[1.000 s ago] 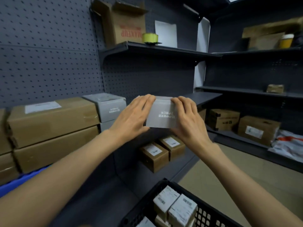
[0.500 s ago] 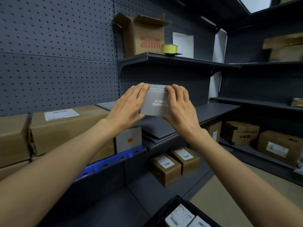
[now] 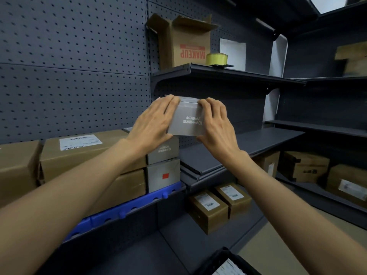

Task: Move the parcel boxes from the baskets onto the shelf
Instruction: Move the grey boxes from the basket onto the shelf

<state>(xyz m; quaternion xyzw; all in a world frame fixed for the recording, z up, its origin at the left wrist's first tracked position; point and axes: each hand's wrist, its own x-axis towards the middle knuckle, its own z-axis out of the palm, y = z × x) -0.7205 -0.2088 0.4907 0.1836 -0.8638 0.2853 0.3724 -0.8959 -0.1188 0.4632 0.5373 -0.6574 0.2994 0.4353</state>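
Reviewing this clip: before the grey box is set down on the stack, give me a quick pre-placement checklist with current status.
1. Both hands on the grey box: ok, left hand and right hand hold its sides.
2. Box level: ok, roughly upright, print upside down.
3. Landing spot, top grey stacked box: ok, directly beneath.
4. Box already resting on the stack: cannot tell.
5. Headroom under upper shelf: ok.

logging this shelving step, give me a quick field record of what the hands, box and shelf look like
held item: grey parcel box, print upside down
left hand: grips the box's left side
right hand: grips the box's right side
box position: over a stack of two grey boxes
shelf: bare to the right of the stack
basket: bottom edge, labelled parcels inside
top shelf: open MAKEUP carton, yellow tape roll
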